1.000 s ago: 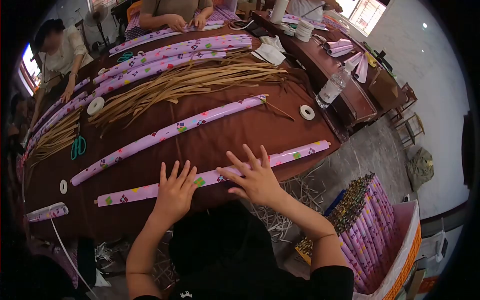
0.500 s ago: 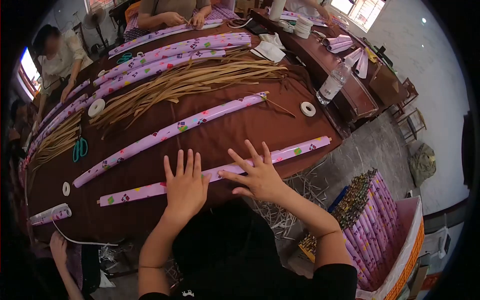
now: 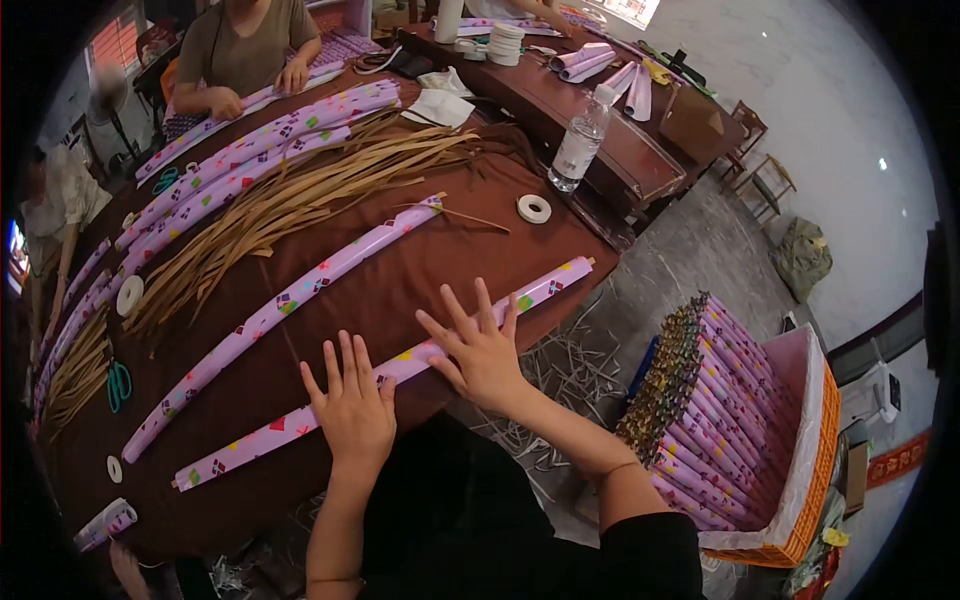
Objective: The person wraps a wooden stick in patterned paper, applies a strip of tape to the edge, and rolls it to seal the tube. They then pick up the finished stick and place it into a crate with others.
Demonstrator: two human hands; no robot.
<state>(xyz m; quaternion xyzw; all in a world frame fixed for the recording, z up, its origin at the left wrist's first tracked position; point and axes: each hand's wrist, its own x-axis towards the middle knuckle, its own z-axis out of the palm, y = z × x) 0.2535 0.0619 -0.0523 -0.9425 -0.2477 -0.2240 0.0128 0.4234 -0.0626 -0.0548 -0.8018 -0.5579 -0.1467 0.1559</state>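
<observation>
A long roll of glossy pink patterned paper [image 3: 261, 436] lies along the near edge of the table, a brown tip showing at each end. My left hand [image 3: 353, 412] rests on its middle, fingers spread and holding nothing. Further right on that same roll is my right hand [image 3: 480, 352], likewise flat with its fingers apart. Beyond them lies a second pink roll [image 3: 290, 300], and a thin brown strip [image 3: 470, 217] sticks out from its far end. Both palms face down, so their undersides are hidden.
Brown strips [image 3: 290, 190] are heaped behind, with more pink rolls [image 3: 270, 130]. White tape rolls [image 3: 534, 209], teal scissors [image 3: 119, 386] and a water bottle [image 3: 579, 145] stand around. An orange crate [image 3: 822, 470] of finished rolls is at right. Co-workers sit across the table.
The view has turned, so the table and rolls appear shifted left and more tilted. Both my hands remain spread on the near roll.
</observation>
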